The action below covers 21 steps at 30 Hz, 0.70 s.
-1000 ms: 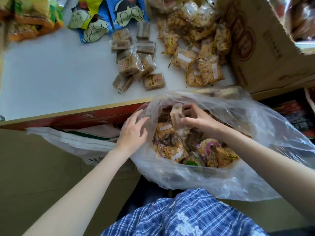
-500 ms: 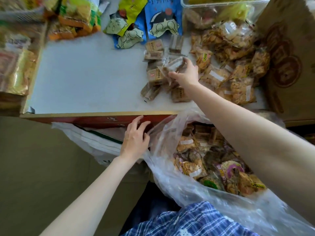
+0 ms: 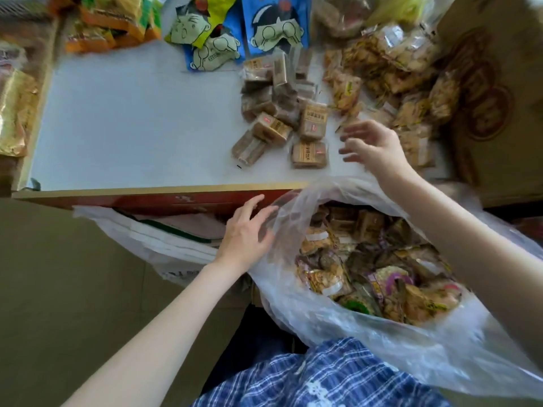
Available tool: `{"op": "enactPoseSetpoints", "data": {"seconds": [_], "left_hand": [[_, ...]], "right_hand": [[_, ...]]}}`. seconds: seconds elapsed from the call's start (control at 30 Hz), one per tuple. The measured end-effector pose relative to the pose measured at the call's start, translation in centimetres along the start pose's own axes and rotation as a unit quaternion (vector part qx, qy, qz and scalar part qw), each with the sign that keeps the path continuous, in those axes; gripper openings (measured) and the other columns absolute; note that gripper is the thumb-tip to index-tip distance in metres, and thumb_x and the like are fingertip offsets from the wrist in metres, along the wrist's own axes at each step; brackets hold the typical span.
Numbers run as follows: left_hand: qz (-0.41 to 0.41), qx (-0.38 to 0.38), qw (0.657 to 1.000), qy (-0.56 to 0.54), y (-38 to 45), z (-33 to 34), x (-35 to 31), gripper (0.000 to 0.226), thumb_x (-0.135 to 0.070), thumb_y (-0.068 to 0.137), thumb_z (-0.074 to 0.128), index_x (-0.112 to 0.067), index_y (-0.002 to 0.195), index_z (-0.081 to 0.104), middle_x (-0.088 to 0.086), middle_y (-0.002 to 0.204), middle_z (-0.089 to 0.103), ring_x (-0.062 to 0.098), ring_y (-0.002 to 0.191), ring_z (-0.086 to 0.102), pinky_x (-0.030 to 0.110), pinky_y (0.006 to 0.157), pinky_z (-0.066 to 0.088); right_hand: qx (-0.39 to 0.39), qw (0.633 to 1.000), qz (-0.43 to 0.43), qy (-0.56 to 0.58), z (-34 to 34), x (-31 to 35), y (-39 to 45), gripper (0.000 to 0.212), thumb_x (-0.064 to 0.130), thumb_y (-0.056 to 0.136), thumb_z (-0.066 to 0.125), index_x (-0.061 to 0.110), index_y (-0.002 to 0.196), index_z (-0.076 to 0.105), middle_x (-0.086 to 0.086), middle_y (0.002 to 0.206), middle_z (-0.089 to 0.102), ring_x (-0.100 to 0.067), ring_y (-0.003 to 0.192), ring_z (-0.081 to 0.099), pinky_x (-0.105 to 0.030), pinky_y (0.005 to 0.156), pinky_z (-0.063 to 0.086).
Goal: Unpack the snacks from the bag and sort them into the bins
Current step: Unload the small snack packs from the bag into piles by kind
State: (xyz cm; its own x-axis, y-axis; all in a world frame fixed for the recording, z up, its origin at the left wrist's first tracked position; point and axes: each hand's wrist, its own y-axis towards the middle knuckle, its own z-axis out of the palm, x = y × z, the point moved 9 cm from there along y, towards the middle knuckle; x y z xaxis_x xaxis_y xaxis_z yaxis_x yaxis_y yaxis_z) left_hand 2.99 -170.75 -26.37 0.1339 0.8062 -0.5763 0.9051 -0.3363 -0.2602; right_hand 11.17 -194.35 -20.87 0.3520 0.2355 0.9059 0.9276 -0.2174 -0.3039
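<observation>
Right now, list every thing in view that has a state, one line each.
clear plastic bag: mouth open, still holding many snack packets.
left hand: open, fingers resting on the bag's rim.
right hand: open, empty, over the table edge.
brown packets: sealed, piled loosely on the white table.
golden snack packets: sealed, heaped beside the cardboard box.
cartoon-face pouches: sealed, lying flat, overlapping.

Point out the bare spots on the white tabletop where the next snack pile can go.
The widest bare patch of tabletop lies left of the brown packets, below the cartoon pouches. A thin strip runs along the front edge. The right side is crowded: golden snack packs, the right hand, the cardboard box.
</observation>
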Motion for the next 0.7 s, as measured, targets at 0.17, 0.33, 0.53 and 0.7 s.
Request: {"op": "enactPoseSetpoints", "data": {"seconds": [0.17,0.33,0.53,0.7], "left_hand": [[0.032,0.156,0.980,0.118,-0.9,5.2,-2.1,0.047,-0.037,0.093,0.046,-0.043,0.138,0.039,-0.001,0.159,-0.005,0.029,0.144,-0.005,0.050,0.114,0.009],[-0.007,0.181,0.968,0.174,-0.5,5.4,-1.2,0.054,-0.033,0.095,0.043,-0.038,0.146,0.025,-0.002,0.157,-0.015,0.029,0.144,-0.012,0.052,0.114,0.008],[0.002,0.174,0.969,0.176,-0.2,5.2,-1.8,0.053,-0.030,0.095,0.044,-0.034,0.145,0.028,0.000,0.158,-0.010,0.026,0.144,-0.008,0.049,0.114,0.009],[0.011,0.160,0.971,0.175,-0.5,5.7,-1.9,0.052,-0.027,0.094,0.045,-0.032,0.144,0.032,0.004,0.158,-0.005,0.028,0.144,-0.004,0.049,0.115,0.008]], "right_hand": [[0.128,0.976,0.100,-0.148,0.6,-9.0,-9.3,0.015,0.013,0.089,0.062,0.009,0.103,0.064,0.000,0.094,0.066,-0.007,0.080,0.062,-0.012,0.070,0.047],[0.117,0.855,0.035,-0.505,0.5,-15.4,-8.4,0.062,0.020,0.091,0.055,0.020,0.146,0.028,-0.005,0.157,0.013,-0.033,0.142,0.009,-0.043,0.115,0.014],[0.149,0.823,0.056,-0.545,0.4,-18.6,-7.8,0.082,0.002,0.087,0.054,0.025,0.150,0.008,-0.012,0.148,0.011,-0.046,0.130,0.022,-0.047,0.106,0.031],[0.097,0.853,0.082,-0.507,-1.5,-18.8,-8.9,0.053,0.010,0.085,0.064,0.008,0.132,0.038,-0.019,0.136,0.020,-0.045,0.116,0.038,-0.046,0.098,0.039]]}}
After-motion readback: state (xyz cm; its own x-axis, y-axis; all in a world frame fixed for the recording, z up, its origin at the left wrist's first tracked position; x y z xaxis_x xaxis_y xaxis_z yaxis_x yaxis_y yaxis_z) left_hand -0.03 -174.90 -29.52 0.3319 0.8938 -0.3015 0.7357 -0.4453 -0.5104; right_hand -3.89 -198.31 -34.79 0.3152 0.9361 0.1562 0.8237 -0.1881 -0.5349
